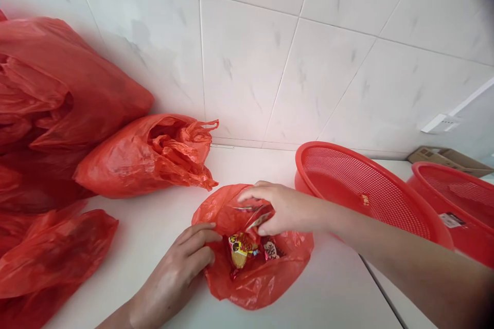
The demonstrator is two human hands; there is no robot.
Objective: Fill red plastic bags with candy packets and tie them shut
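Observation:
A red plastic bag point(262, 282) lies wide-mouthed on the white table. Inside it are wrapped snack packets: one with a yellow and red print point(241, 249) and a dark red one with white lettering point(271, 250). My left hand point(189, 257) grips the bag's left rim, its fingers curled over the edge. From the right, my right hand point(276, 205) reaches into the bag's mouth, its thumb and fingers closed around a shiny snack packet point(262, 216). That packet is tilted and partly covered by the fingers; its print cannot be read.
Several filled red bags point(77, 82) crowd the left side, one with bunched handles point(135, 157) near the wall. At right stand a red mesh basket point(309, 169) and a second red basket point(463, 231). A cardboard box point(450, 159) sits behind them, below a wall socket point(442, 123).

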